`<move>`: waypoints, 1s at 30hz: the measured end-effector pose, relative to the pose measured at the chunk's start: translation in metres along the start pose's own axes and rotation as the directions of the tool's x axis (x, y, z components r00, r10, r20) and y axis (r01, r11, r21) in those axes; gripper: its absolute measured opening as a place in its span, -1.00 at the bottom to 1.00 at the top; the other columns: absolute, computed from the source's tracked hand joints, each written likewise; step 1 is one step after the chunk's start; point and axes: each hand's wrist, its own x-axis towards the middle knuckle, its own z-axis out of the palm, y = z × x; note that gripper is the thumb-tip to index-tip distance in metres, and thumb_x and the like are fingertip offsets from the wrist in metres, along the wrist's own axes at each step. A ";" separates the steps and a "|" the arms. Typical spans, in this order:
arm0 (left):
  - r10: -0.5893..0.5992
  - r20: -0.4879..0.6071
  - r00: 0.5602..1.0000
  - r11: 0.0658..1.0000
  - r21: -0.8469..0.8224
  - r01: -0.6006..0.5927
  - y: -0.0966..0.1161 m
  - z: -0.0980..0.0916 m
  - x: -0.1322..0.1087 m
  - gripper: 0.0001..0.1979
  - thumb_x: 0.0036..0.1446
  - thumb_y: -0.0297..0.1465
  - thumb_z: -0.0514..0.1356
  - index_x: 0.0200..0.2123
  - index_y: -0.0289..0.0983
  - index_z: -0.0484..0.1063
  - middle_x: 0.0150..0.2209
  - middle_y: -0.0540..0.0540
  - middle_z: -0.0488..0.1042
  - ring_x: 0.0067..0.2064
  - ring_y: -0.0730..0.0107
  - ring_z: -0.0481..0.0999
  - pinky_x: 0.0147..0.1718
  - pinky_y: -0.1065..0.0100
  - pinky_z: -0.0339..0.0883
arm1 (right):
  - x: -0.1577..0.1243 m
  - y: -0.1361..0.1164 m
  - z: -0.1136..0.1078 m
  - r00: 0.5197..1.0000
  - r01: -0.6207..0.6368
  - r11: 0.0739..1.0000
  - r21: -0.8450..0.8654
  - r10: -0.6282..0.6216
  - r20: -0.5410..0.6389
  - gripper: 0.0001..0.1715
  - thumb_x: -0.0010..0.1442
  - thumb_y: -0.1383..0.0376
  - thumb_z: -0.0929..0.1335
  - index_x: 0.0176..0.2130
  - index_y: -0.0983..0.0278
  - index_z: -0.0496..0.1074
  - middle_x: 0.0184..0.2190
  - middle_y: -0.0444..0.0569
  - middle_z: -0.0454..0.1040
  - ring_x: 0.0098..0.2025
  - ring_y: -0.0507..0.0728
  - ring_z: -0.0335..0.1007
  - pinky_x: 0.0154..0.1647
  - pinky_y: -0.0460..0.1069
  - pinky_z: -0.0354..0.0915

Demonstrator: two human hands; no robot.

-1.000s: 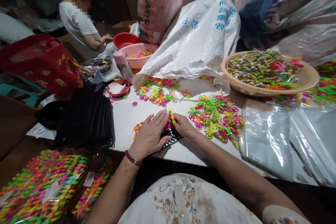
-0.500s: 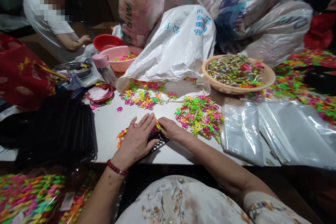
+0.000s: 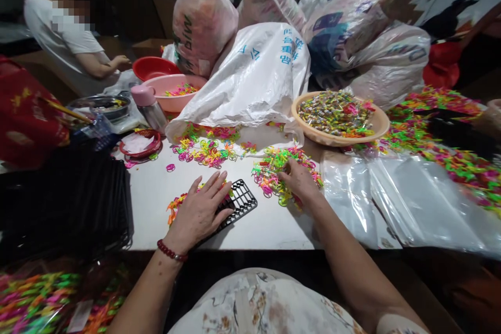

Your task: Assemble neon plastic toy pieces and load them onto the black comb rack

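My left hand [image 3: 199, 210] lies flat with its fingers spread on a small black plastic grid [image 3: 241, 201] that carries a row of bright plastic pieces [image 3: 174, 203] at its left end. My right hand [image 3: 299, 180] rests on a loose pile of neon plastic pieces [image 3: 274, 172] to the right of the grid, fingers curled into the pile; whether they grip a piece is hidden. Both sit on a white table [image 3: 164, 193].
A second pile of coloured pieces [image 3: 205, 147] spills from a white sack [image 3: 250, 78]. A tan bowl [image 3: 368, 133] of wrapped items, clear plastic bags [image 3: 410, 198], stacked black grids [image 3: 66, 203], pink and red basins [image 3: 172, 105], a pink-capped bottle [image 3: 148, 105] and another person [image 3: 74, 42] surround the spot.
My right hand left the grid and moved right onto the neon pile. My left hand stayed flat on the grid. The camera turned slightly to the right.
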 end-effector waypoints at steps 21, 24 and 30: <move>-0.024 0.025 0.999 1.000 -0.002 0.024 0.003 -0.005 -0.001 -0.34 0.30 -0.12 0.05 0.36 -0.27 0.05 0.41 -0.19 0.03 0.40 0.17 0.05 0.34 0.01 -0.09 | -0.001 -0.024 0.023 0.985 -0.036 0.747 0.664 -0.087 0.152 -0.66 0.11 0.02 0.37 -0.32 0.24 0.44 -0.45 -0.07 0.49 -0.52 0.05 0.25 -0.50 -0.05 0.17; -0.019 0.020 1.000 1.000 -0.001 0.019 0.002 -0.005 -0.001 -0.36 0.30 -0.13 0.05 0.36 -0.27 0.06 0.41 -0.18 0.02 0.41 0.17 0.04 0.34 0.02 -0.09 | 0.010 -0.012 0.010 0.994 -0.039 0.732 0.680 -0.041 0.100 -0.62 0.07 0.02 0.41 -0.26 0.26 0.48 -0.41 -0.08 0.50 -0.50 0.04 0.26 -0.51 -0.06 0.19; 0.001 -0.035 0.999 1.000 0.017 -0.001 0.001 0.002 -0.002 -0.35 0.29 -0.15 0.07 0.36 -0.26 0.06 0.39 -0.21 0.06 0.39 0.14 0.09 0.32 0.00 -0.03 | 0.014 -0.003 0.000 0.995 -0.049 0.684 0.728 0.097 -0.024 -0.35 -0.02 0.03 0.48 0.01 0.24 0.40 -0.44 -0.15 0.48 -0.48 0.04 0.28 -0.51 -0.08 0.18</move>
